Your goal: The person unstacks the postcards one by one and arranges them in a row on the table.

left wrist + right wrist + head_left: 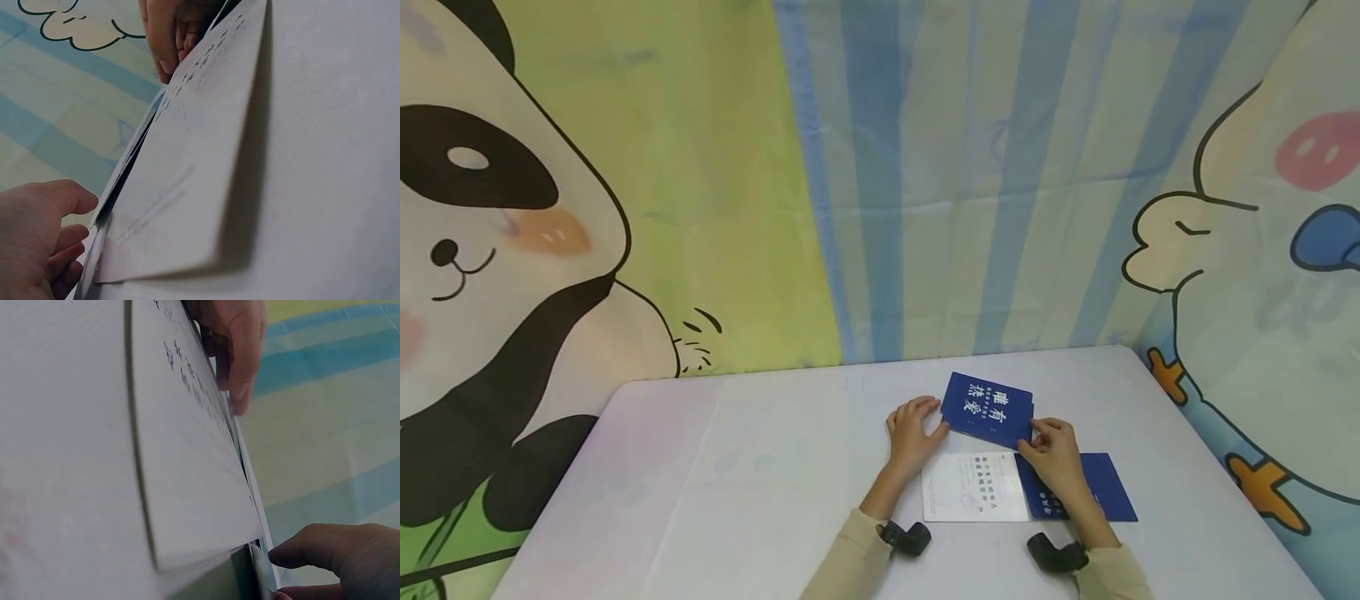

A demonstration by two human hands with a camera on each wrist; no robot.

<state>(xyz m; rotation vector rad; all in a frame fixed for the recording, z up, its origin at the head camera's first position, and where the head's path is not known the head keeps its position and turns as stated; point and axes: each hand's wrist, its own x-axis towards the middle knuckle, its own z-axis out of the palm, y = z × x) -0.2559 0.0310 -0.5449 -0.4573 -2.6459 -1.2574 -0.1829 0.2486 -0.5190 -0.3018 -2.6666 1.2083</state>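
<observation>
A blue card (988,410) with white characters is between the two hands in the head view; a second blue edge shows at its right side, so it seems stacked. My left hand (913,435) touches its left edge, thumb near the lower corner and fingers loosely bent. At the lower right corner my right hand (1055,457) pinches the blue card between thumb and fingers. Below lie a white printed sheet (955,492) and another blue piece (1111,487), partly hidden by my right hand; whether these two are joined I cannot tell.
The white table (760,492) runs back to a hanging cloth (925,183) with stripes and cartoon animals. Black wrist mounts (1058,553) sit at both cuffs, close to the near edge of the sheet.
</observation>
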